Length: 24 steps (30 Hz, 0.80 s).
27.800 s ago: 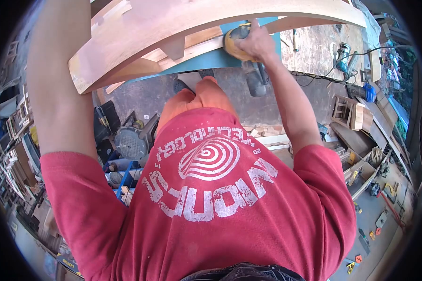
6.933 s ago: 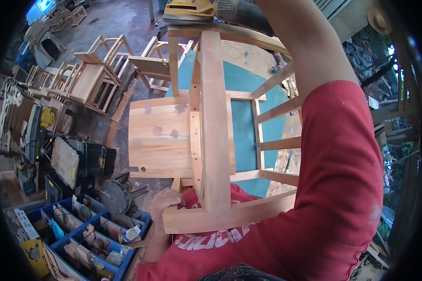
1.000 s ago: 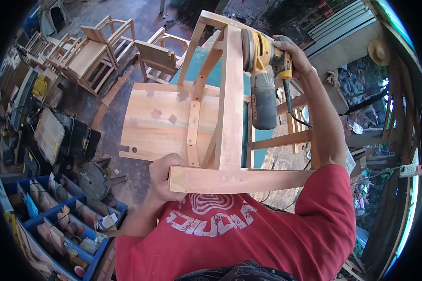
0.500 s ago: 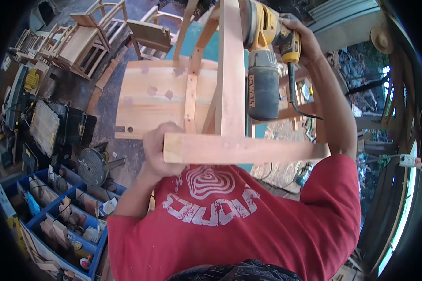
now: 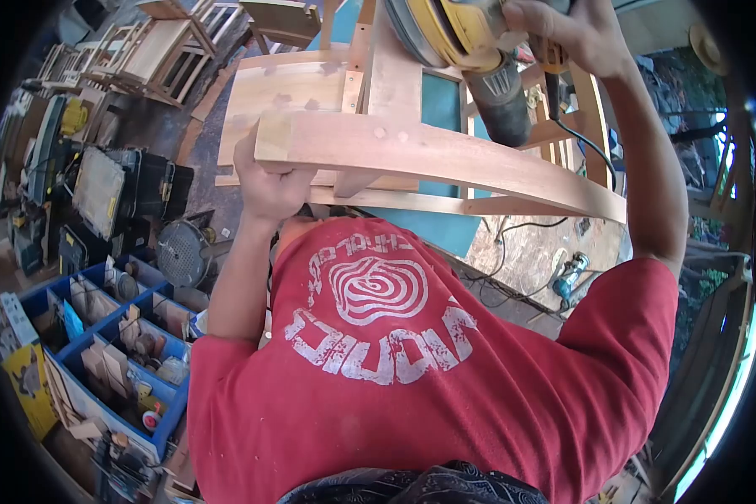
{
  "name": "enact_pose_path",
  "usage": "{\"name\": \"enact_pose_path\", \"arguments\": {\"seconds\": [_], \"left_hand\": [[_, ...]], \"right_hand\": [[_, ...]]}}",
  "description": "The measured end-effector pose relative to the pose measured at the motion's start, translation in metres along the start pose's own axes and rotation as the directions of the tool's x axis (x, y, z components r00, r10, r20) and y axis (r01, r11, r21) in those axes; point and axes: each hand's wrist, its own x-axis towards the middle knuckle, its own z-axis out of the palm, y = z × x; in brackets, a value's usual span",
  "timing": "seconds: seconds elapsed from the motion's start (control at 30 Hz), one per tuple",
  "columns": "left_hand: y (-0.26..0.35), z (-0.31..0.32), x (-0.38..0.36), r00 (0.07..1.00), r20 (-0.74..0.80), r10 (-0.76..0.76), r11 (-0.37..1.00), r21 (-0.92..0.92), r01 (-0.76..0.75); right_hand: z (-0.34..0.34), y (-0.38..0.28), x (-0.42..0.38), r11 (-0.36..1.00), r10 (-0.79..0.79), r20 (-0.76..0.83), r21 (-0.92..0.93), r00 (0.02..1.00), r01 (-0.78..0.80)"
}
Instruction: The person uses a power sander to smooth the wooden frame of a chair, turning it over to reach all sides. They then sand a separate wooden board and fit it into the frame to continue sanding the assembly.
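My left hand [image 5: 270, 183] is closed around the squared end of a curved wooden leg [image 5: 428, 151], part of a wooden chair frame. High in the view, my right hand [image 5: 573, 38] grips a yellow and black orbital sander [image 5: 462, 34] with a dark dust canister [image 5: 500, 97] hanging from it. The sander's pad is tilted and overlaps a broad upright piece of the frame [image 5: 392, 80]. Behind my left hand lies a pale wooden seat panel [image 5: 281, 84], with a screwed batten [image 5: 354, 80] across it.
Below the frame are a teal surface [image 5: 445, 227] and a plywood board [image 5: 512, 256]. A power cord [image 5: 592, 147] trails from the sander. At lower left stands a blue compartment box [image 5: 155, 370] with wood scraps. Black toolcases [image 5: 164, 185] and wooden chairs [image 5: 147, 59] are at left.
The frame has turned and risen, so the curved leg sits higher and slants down to the right. My left hand moved up with it; the sander moved up and tilted.
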Motion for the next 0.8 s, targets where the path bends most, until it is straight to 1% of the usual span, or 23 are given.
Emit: {"name": "enact_pose_path", "arguments": {"seconds": [0.03, 0.07, 0.1, 0.17, 0.2, 0.23, 0.27, 0.33, 0.4, 0.43, 0.47, 0.5, 0.57, 0.6, 0.63, 0.67, 0.73, 0.77, 0.8], "left_hand": [[-0.002, 0.001, -0.001, 0.999, -0.028, -0.033, 0.999, -0.029, 0.032], [-0.003, 0.001, -0.002, 0.996, -0.057, -0.066, 0.996, -0.059, 0.062], [-0.002, 0.002, -0.001, 0.995, -0.072, -0.063, 0.997, -0.042, 0.06], [0.003, 0.0, 0.004, 0.997, -0.054, 0.045, 0.999, -0.011, -0.046], [0.004, 0.002, 0.003, 0.997, -0.063, 0.049, 0.999, 0.016, -0.048], [0.005, 0.005, 0.003, 0.992, -0.126, 0.019, 0.999, -0.034, -0.023], [-0.001, -0.008, 0.005, 0.981, -0.192, -0.017, 0.996, -0.092, -0.001], [-0.001, -0.004, -0.003, 0.983, -0.18, -0.033, 0.999, -0.036, 0.027], [-0.001, -0.006, -0.005, 0.985, -0.164, -0.046, 0.999, 0.017, 0.05], [0.0, -0.005, -0.005, 0.983, -0.184, -0.018, 0.997, 0.076, 0.033], [0.0, -0.003, -0.004, 0.98, -0.196, 0.012, 0.991, 0.133, 0.014], [0.0, -0.002, -0.003, 0.982, -0.189, 0.012, 0.989, 0.148, 0.016], [-0.002, 0.002, -0.001, 0.966, -0.259, 0.021, 0.989, 0.146, 0.017], [-0.004, 0.001, -0.005, 0.968, -0.249, 0.013, 0.987, 0.157, 0.027], [-0.009, -0.002, -0.007, 0.963, -0.268, -0.012, 0.987, 0.151, 0.054], [-0.014, -0.004, -0.009, 0.957, -0.288, -0.033, 0.987, 0.142, 0.077], [-0.018, -0.018, -0.012, 0.95, -0.308, -0.048, 0.989, 0.116, 0.087], [-0.021, -0.018, -0.009, 0.944, -0.325, -0.052, 0.992, 0.095, 0.088], [-0.022, -0.017, -0.008, 0.947, -0.319, -0.042, 0.993, 0.092, 0.075]], "right_hand": [[-0.001, 0.01, -0.003, 0.983, -0.176, 0.029, -0.036, 0.984, 0.177], [-0.001, 0.02, -0.007, 0.963, -0.265, 0.026, -0.049, 0.964, 0.266], [0.0, 0.023, -0.013, 0.958, -0.284, 0.031, -0.037, 0.958, 0.285], [0.002, 0.022, -0.024, 0.911, -0.396, 0.011, -0.123, 0.918, 0.395], [0.007, 0.024, -0.02, 0.874, -0.471, 0.007, -0.129, 0.882, 0.468], [0.012, 0.026, -0.017, 0.831, -0.543, 0.002, -0.136, 0.839, 0.539], [0.018, 0.027, -0.013, 0.783, -0.611, -0.003, -0.145, 0.791, 0.605], [0.016, 0.031, -0.028, 0.692, -0.704, 0.002, -0.224, 0.71, 0.686], [0.017, 0.021, -0.039, 0.672, -0.706, 0.018, -0.298, 0.708, 0.678], [0.018, 0.015, -0.044, 0.66, -0.707, 0.026, -0.335, 0.706, 0.673], [0.023, 0.028, -0.043, 0.668, -0.727, -0.036, -0.268, 0.686, 0.694], [0.024, 0.033, -0.04, 0.666, -0.736, -0.068, -0.248, 0.674, 0.703], [0.025, 0.043, -0.033, 0.658, -0.752, -0.131, -0.21, 0.646, 0.723], [0.022, 0.046, -0.027, 0.639, -0.767, -0.103, -0.202, 0.633, 0.742], [0.019, 0.049, -0.02, 0.647, -0.761, -0.091, -0.193, 0.643, 0.738], [0.016, 0.055, -0.014, 0.699, -0.713, -0.098, -0.176, 0.694, 0.693], [0.014, 0.055, 0.006, 0.834, -0.551, -0.114, -0.12, 0.827, 0.539], [0.007, 0.057, 0.013, 0.874, -0.48, -0.121, -0.151, 0.869, 0.462], [0.002, 0.059, 0.02, 0.956, -0.292, -0.115, -0.042, 0.949, 0.289]]}}
